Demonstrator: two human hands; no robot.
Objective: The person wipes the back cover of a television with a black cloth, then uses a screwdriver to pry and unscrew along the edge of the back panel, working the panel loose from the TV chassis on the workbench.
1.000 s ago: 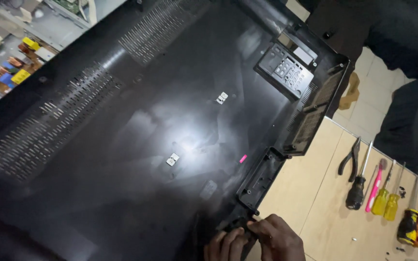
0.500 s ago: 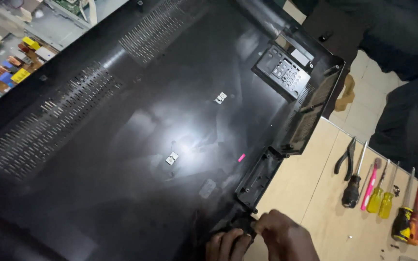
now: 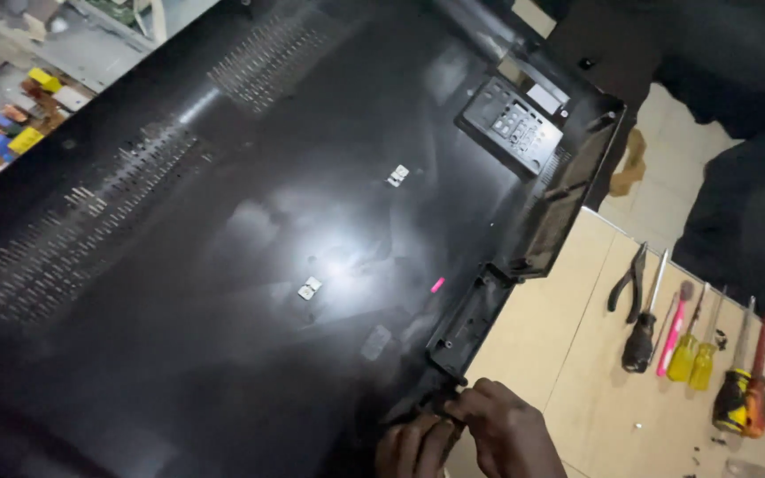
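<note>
pliers [image 3: 628,280], screwdrivers [image 3: 692,350] on wood bench [image 3: 542,327], circuit boards [image 3: 19,124] top-left

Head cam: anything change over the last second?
Little. Both hands stay pinched at the lower edge of the black back cover; the right hand has spread slightly over the left hand. Nothing was picked up or let go. The view drifted a bit, so the row of screwdrivers and the pliers sit slightly differently in frame, but they lie untouched on the table.
</note>
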